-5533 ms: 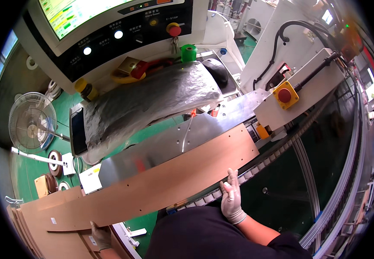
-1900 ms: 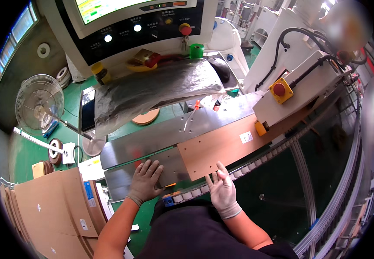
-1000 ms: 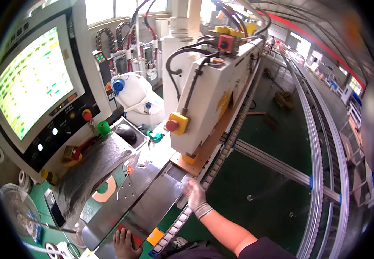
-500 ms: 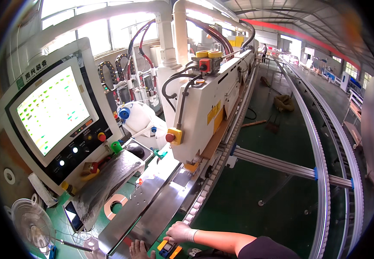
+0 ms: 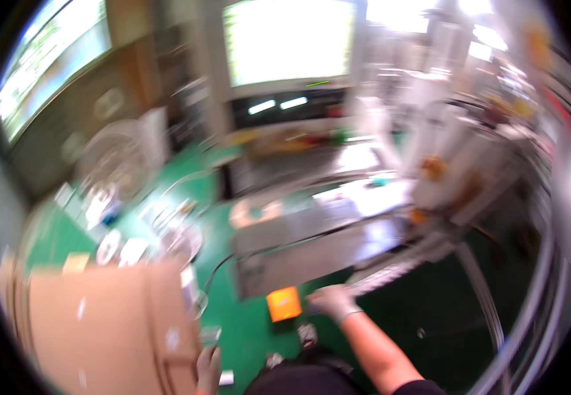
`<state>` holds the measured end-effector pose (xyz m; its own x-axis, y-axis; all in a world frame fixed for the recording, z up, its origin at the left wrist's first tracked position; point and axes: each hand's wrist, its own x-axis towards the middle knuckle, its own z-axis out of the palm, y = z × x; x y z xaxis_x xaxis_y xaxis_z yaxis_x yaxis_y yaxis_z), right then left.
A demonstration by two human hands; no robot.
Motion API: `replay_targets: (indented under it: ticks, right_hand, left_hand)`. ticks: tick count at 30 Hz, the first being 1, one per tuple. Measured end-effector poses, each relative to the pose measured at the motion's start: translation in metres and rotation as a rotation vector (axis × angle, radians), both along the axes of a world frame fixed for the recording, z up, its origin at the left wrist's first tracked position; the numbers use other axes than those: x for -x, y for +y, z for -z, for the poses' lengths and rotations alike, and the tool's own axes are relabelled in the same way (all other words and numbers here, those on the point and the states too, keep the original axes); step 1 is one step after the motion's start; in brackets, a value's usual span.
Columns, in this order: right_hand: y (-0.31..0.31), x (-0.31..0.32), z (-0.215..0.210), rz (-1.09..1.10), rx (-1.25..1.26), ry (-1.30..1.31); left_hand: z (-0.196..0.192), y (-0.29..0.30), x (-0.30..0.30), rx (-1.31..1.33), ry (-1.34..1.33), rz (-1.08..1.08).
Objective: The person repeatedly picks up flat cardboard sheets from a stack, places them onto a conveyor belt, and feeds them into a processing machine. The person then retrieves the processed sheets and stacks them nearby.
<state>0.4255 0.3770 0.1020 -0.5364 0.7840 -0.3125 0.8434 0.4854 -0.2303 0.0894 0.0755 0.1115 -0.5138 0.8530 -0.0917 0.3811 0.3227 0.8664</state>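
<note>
My right hand, in a pale glove, is curled closed at the near end of the white roller rail. Something small and dark shows at its fingertips, too blurred to name. Just left of it is a bright orange block, apart from the hand. My left hand, also gloved, is low in the view with its fingers stretched upward. It is beside the right edge of a large brown cardboard stack, and nothing shows in it. Whether it touches the cardboard is unclear.
A steel machine table stands ahead, below a control panel with a bright screen. The white machine body and curved metal rails are to the right. A fan stands at the left on the green floor.
The view has swung left and down, bringing the cardboard stack into sight. My left hand has left the steel table for the cardboard's edge. My right hand stays near the rail's end.
</note>
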Motion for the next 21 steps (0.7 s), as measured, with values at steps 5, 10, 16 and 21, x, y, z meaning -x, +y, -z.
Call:
replay_targets:
  ticks: [5, 10, 16, 21]
  right_hand:
    - [-0.032, 0.029, -0.007, 0.212, -0.25, 0.054]
    - [-0.026, 0.033, 0.019, 0.086, -0.413, 0.03]
    - [-0.019, 0.026, 0.032, 0.115, -0.387, 0.056]
    - [-0.019, 0.027, 0.037, 0.122, -0.381, 0.032]
  left_hand:
    - [-0.015, -0.054, 0.056, 0.058, 0.254, 0.065]
    - [-0.035, -0.126, 0.087, 0.198, 0.432, -0.199]
    - [0.005, -0.205, 0.084, -0.222, -0.42, -0.834]
    - [-0.018, -0.238, 0.1, 0.0, -0.103, -0.914]
